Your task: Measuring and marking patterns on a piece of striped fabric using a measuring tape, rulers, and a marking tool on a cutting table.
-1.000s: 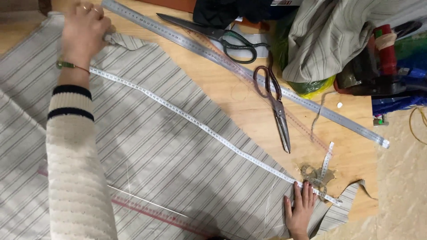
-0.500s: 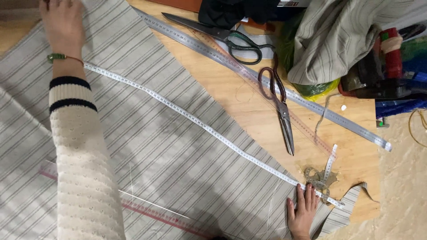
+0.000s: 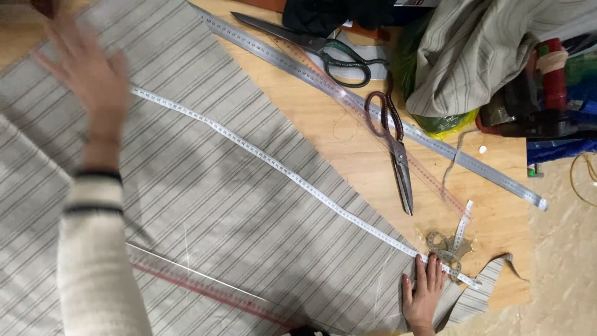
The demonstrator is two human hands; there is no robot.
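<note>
With our right hand [image 3: 425,292] flat on the tape measure [image 3: 280,168] stretched across the striped fabric [image 3: 205,205], our blurred left hand [image 3: 90,81] hovers spread and empty, cutting seemingly unstarted.

Two scissors [image 3: 395,149] [image 3: 323,48], two rulers [image 3: 373,109] [image 3: 205,287], one tape measure [image 3: 280,168]

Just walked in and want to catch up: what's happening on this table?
A person is measuring striped grey fabric spread on a wooden table. The right hand presses one end of a white measuring tape onto the cloth near its corner. The left hand, blurred, hovers open above the far end of the tape. Two pairs of scissors and a long metal ruler lie alongside, untouched.
</note>
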